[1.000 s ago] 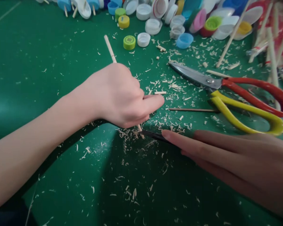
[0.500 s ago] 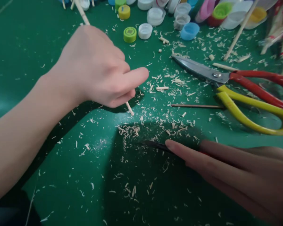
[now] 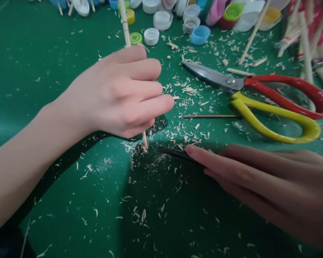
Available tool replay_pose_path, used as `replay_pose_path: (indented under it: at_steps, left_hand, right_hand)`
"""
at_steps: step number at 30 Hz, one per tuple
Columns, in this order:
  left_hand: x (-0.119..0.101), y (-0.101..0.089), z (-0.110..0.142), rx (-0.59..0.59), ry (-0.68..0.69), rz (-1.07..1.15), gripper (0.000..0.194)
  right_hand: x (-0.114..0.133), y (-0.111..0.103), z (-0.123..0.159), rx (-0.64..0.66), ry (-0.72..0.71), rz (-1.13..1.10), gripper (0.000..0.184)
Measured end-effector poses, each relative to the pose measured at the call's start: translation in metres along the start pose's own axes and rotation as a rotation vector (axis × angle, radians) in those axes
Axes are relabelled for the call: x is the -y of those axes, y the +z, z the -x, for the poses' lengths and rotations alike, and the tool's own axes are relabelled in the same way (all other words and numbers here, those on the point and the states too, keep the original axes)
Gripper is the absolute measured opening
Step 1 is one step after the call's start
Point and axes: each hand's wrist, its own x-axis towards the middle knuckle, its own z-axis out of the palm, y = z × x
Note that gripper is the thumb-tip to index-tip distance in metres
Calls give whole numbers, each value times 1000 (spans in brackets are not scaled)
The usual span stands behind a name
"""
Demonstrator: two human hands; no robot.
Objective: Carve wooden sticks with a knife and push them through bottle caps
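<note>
My left hand (image 3: 121,95) is closed round a thin wooden stick (image 3: 124,25). The stick runs steeply through the fist, and its lower tip (image 3: 144,143) touches the green mat (image 3: 43,53). My right hand (image 3: 261,182) lies low at the right with its forefinger stretched along a dark knife blade (image 3: 172,152). The blade's point sits a little to the right of the stick's tip. Pale wood shavings (image 3: 140,147) lie scattered all around both.
Scissors with red and yellow handles (image 3: 271,104) lie shut at the right, a thin brown skewer (image 3: 210,116) beside them. Several coloured bottle caps (image 3: 199,34) crowd the far edge. More wooden sticks (image 3: 307,46) are heaped at the far right.
My left hand dropped back toward me and turned the stick steeper, its tip now down on the mat by the blade. My right hand slid the blade up toward it.
</note>
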Motion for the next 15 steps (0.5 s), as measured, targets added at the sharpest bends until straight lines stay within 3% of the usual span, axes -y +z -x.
replay_pose_path:
  at_steps: [6,11,15]
  left_hand:
    - [-11,-6,-1,-38,60,85,75]
    - [-12,-7,3,-111,-33,295,57]
    - [-14,-1,13,-216,-68,231,53]
  right_hand:
    - [-3,0,-3,37,-28,-3,58]
    - [-3,2,-7,36,-37,21,52]
    - [-1,6,-7,-74,27,3,50]
